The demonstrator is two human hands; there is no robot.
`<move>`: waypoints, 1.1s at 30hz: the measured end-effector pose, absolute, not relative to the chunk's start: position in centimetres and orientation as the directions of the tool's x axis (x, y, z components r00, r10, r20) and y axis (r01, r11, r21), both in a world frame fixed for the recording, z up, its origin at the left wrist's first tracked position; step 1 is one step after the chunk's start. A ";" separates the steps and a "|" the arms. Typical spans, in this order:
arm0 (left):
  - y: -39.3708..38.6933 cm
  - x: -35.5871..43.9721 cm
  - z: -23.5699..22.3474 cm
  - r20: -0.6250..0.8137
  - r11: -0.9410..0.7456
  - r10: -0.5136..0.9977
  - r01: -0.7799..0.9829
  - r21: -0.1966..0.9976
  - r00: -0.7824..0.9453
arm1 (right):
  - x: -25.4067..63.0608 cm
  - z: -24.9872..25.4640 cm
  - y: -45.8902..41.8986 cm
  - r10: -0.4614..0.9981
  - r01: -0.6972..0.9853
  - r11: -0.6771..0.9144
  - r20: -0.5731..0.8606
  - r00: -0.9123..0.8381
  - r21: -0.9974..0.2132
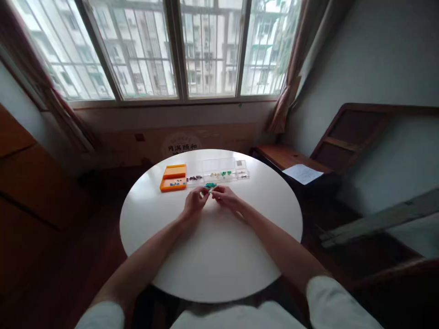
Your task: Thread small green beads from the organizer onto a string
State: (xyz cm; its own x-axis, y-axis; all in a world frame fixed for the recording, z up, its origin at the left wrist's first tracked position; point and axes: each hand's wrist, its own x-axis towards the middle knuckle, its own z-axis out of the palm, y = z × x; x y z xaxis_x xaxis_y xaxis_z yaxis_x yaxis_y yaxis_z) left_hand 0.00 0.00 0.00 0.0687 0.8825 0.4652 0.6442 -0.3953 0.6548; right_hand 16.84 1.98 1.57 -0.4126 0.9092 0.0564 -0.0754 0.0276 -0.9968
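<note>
Table (216, 265), round and white, is standing below a barred window (209, 50) at twelve o'clock. On it, with the hands as clock centre, the left hand (195, 199) and right hand (225, 196) are resting almost tip to tip, fingers bent inward; whether they are gripping a piece is too small to tell. Teal-green pieces (210, 185) are lying in a small pile at twelve, just beyond the fingertips. Behind it, a clear plastic box (219, 164) is blocking the way from eleven to one, holding dark, pale and green bits. An orange tray (174, 171) is sitting at ten, holding blue bits. Off the table, a paper sheet (302, 173) is lying at two, near a brown wooden seat (284, 156).
</note>
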 end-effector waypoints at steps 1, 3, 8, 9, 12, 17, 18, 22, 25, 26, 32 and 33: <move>0.0 0.0 0.0 0.466 -0.400 0.882 0.641 0.655 0.074 | 16.8 1.5 2.0 0.908 -0.075 0.033 0.061 -0.414 -0.997; 0.1 -0.1 0.0 0.466 -0.406 0.881 0.636 0.656 0.083 | 16.9 1.4 2.1 0.906 -0.078 0.039 0.069 -0.417 -0.996; 0.0 -0.1 0.2 0.458 -0.405 0.885 0.621 0.671 0.083 | 16.9 1.3 2.2 0.900 -0.100 0.030 0.070 -0.430 -0.995; -0.1 0.0 0.2 0.453 -0.402 0.888 0.616 0.677 0.081 | 16.9 1.3 2.2 0.900 -0.101 0.025 0.067 -0.430 -0.995; -0.1 0.0 0.4 0.436 -0.391 0.897 0.597 0.701 0.076 | 16.9 1.1 2.3 0.902 -0.100 0.030 0.070 -0.427 -0.995; 0.0 0.0 0.3 0.419 -0.380 0.906 0.554 0.740 0.061 | 16.8 1.0 2.5 0.904 -0.097 0.028 0.067 -0.423 -0.995; 0.0 -0.1 0.3 0.418 -0.379 0.907 0.547 0.746 0.059 | 16.8 1.0 2.5 0.904 -0.097 0.023 0.062 -0.423 -0.995; 0.1 -0.1 0.2 0.412 -0.375 0.910 0.523 0.765 0.050 | 16.8 1.0 2.4 0.903 -0.095 0.025 0.064 -0.425 -0.995; 0.1 0.0 0.2 0.406 -0.375 0.912 0.502 0.779 0.051 | 16.8 1.0 2.5 0.901 -0.088 0.036 0.071 -0.427 -0.995; 0.1 0.0 0.2 0.403 -0.373 0.914 0.497 0.783 0.050 | 16.9 0.9 2.5 0.901 -0.085 0.038 0.071 -0.428 -0.996; 0.0 0.0 0.3 0.406 -0.359 0.914 0.511 0.781 0.022 | 16.9 0.7 2.7 0.894 -0.089 0.060 0.093 -0.439 -0.994; 0.0 0.0 0.3 0.402 -0.358 0.915 0.511 0.782 0.026 | 16.9 0.7 2.7 0.891 -0.090 0.064 0.097 -0.443 -0.994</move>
